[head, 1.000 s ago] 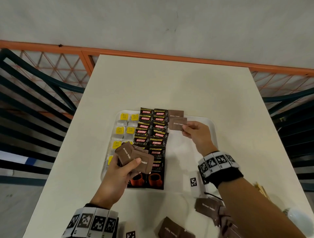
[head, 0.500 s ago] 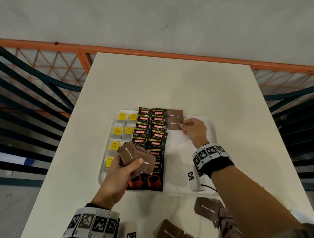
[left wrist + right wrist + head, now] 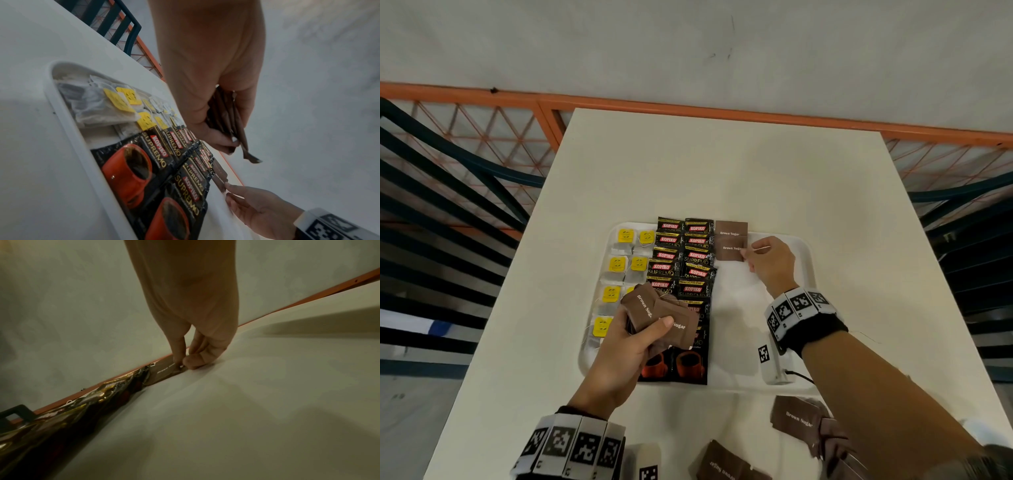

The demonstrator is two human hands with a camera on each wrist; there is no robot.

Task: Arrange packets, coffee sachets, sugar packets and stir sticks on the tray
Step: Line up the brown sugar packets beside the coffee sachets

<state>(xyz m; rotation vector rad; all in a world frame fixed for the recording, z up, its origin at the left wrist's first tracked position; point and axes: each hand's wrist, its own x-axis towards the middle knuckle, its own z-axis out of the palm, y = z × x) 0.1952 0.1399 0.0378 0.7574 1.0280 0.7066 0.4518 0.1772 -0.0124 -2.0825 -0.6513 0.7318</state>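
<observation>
A white tray [image 3: 799, 246] holds tea bags with yellow tags [image 3: 625, 265] on its left and two columns of black Kopiko coffee sachets [image 3: 683, 260] in the middle. Two brown sugar packets lie at the far end, right of the coffee. My right hand [image 3: 748, 255] pinches the right edge of the nearer brown sugar packet [image 3: 731, 249], which lies flat on the tray; the thumb and forefinger hold that brown sugar packet [image 3: 166, 369] in the right wrist view. My left hand [image 3: 635, 337] grips a fan of brown sugar packets [image 3: 657, 310] above the coffee sachets, and this bunch of packets [image 3: 228, 120] shows edge-on between its fingers.
More brown sugar packets [image 3: 796, 419] lie loose on the white table [image 3: 722, 171] near me, in front of the tray. Dark slatted chairs [image 3: 431, 205] stand on both sides. An orange rail [image 3: 722, 109] runs behind the table's far edge.
My right hand has carried its brown sugar packet a little farther and down onto the tray, just below the first one. The left hand has stayed put with its bunch.
</observation>
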